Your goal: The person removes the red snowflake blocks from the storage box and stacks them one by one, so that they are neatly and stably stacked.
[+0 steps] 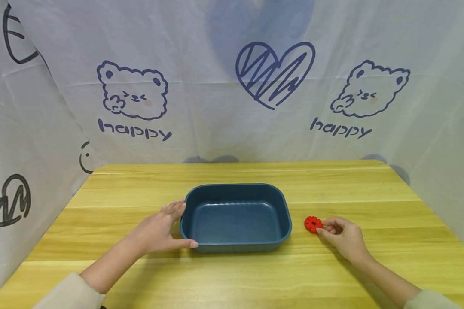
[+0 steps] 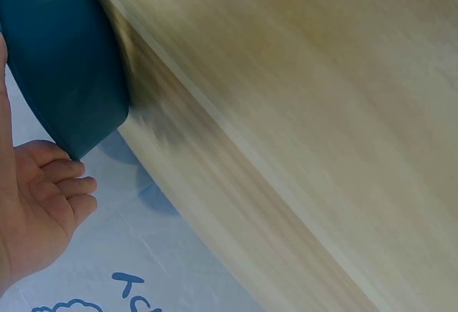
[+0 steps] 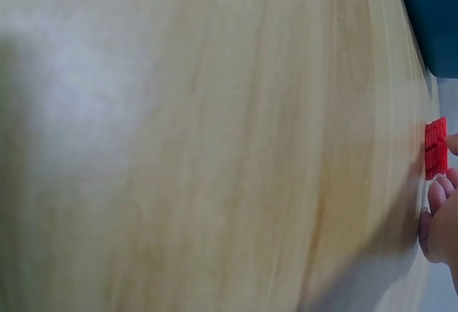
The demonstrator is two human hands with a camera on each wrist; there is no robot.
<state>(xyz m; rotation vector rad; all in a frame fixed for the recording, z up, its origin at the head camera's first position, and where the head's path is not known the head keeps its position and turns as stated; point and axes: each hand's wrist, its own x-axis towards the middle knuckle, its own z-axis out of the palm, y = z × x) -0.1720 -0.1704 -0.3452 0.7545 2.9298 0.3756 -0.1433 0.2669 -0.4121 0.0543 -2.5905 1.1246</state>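
Note:
A dark blue rectangular bin (image 1: 236,248) stands on the table, its inside bare in the head view. My left hand (image 1: 160,229) rests against its left end, thumb stretched along the front rim and fingers at the left rim. In the left wrist view, the fingertips of the left hand (image 2: 43,205) touch the bin's edge (image 2: 71,61). To the right of the bin, my right hand (image 1: 346,238) pinches red notched discs (image 1: 311,224) between thumb and fingers. Seen edge-on in the right wrist view, the red discs (image 3: 434,149) look like a small stack.
The wooden table (image 1: 232,279) extends around the bin on all sides. Behind it hangs a white cloth (image 1: 201,107) printed with bears, hearts and lettering, and more cloth hangs at both sides.

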